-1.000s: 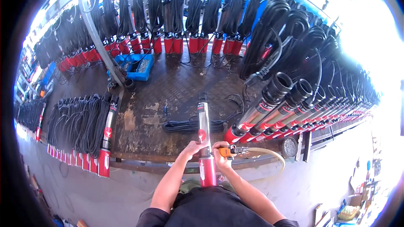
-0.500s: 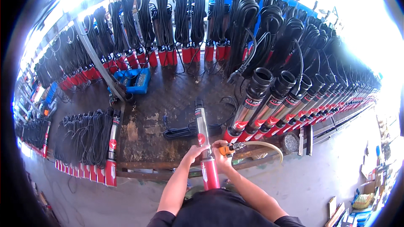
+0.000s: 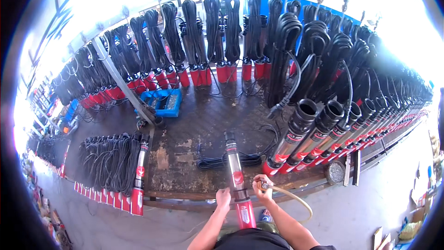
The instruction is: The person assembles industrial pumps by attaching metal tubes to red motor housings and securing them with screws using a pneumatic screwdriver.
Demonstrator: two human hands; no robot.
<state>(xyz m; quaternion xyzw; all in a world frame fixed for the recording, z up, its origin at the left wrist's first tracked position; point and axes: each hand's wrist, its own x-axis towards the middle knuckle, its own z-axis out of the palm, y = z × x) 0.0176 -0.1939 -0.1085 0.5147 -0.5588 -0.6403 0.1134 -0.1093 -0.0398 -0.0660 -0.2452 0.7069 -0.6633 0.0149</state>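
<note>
A slim submersible pump [image 3: 234,162], steel with a black top and a red lower section, leans from the bench toward my body. My left hand [image 3: 223,197] is closed just left of its middle; whether the fingers hold anything is hidden. On the other side, my right hand [image 3: 262,190] grips an air tool [image 3: 264,185] with a pale hose [image 3: 296,197] running off it. The hand covers most of the tool's body. Behind the pump lies a coil of black cable [image 3: 215,162] on the worn dark bench [image 3: 185,144].
Several finished-looking pumps [image 3: 296,134] stand in a long row at the right. More, with bundled black cables [image 3: 189,28], line the back. A blue bin [image 3: 162,103] of small metal parts sits by a slanted metal post [image 3: 118,76]. Cabled pumps [image 3: 137,180] stand at the left.
My left hand has come off the pump's tube to its left side. My right hand has drawn the air tool a little away to the right. The whole view has shifted.
</note>
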